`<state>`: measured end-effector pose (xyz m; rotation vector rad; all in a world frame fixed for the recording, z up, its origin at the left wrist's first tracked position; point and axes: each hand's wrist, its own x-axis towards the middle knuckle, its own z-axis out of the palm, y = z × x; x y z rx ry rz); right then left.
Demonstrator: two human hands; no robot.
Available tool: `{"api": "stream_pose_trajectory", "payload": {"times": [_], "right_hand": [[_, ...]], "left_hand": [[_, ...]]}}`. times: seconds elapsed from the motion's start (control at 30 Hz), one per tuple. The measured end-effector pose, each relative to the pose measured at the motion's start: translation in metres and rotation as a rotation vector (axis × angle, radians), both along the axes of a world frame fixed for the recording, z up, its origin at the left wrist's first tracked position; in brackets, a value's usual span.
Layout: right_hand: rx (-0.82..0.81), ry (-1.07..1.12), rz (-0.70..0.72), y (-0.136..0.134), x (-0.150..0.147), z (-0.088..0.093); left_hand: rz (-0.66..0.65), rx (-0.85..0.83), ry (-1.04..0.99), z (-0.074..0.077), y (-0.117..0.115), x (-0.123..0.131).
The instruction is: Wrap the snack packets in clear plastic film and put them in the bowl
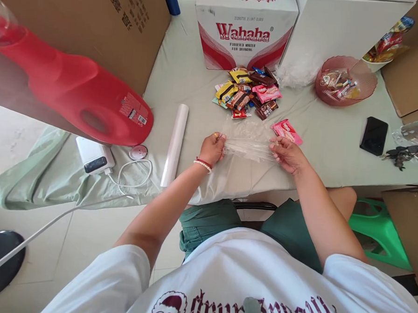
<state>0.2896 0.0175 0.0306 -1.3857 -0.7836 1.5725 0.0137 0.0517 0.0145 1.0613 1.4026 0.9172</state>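
A sheet of clear plastic film [247, 149] is stretched between my two hands, just above the cloth-covered table. My left hand [212, 148], with a beaded bracelet at the wrist, pinches the film's left end. The right end is gripped in the fingers of my right hand [288, 154]. Close behind my right hand lies a pink wafer packet [287, 131], partly hidden by the fingers. Beyond the film sits a pile of wrapped snacks [247, 94] in yellow, brown, pink and red wrappers. A whitish roll of film [175, 145] lies to the left of my left hand.
A large red bottle [89, 94] and a white power bank [94, 155] with a cable stand at the left. A Wahaba-style white water carton [247, 32] is at the back. A pink glass bowl [346, 82] with packets and a black phone [374, 135] are at the right.
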Motion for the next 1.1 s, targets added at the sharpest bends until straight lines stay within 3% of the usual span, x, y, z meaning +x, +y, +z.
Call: {"api": "stream_pose_trajectory", "payload": {"times": [0.1, 0.17, 0.27, 0.37, 0.47, 0.57, 0.63, 0.8, 1.0, 1.1], "right_hand": [[0.012, -0.21, -0.035, 0.004, 0.014, -0.005], [0.105, -0.493, -0.102, 0.003, 0.02, -0.003], [0.468, -1.006, -0.21, -0.011, 0.012, 0.006], [0.801, -1.246, -0.071, -0.031, -0.011, 0.012], [0.854, -1.269, 0.032, -0.036, -0.031, 0.006], [0.733, -1.223, -0.096, -0.019, -0.037, -0.006], [0.676, -1.207, -0.107, -0.005, -0.036, -0.011], [0.705, -1.252, 0.087, 0.006, -0.039, -0.006], [0.937, -1.34, 0.042, -0.042, -0.038, 0.027], [1.091, -1.395, 0.178, -0.076, -0.05, 0.034]], "left_hand": [[-0.096, 0.004, 0.139, -0.003, 0.002, -0.007], [-0.11, -0.001, 0.18, -0.002, 0.002, -0.008], [-0.106, -0.014, 0.217, -0.001, 0.002, -0.007], [-0.099, -0.018, 0.232, 0.001, 0.002, -0.004], [-0.095, -0.016, 0.249, 0.002, 0.001, -0.003], [-0.082, -0.007, 0.27, 0.001, 0.0, -0.002], [-0.075, 0.001, 0.283, 0.0, -0.001, -0.001], [-0.07, 0.01, 0.299, -0.001, -0.002, 0.0], [-0.034, -0.019, 0.28, 0.004, -0.003, 0.003], [-0.018, -0.073, 0.239, 0.007, 0.002, 0.005]]}}
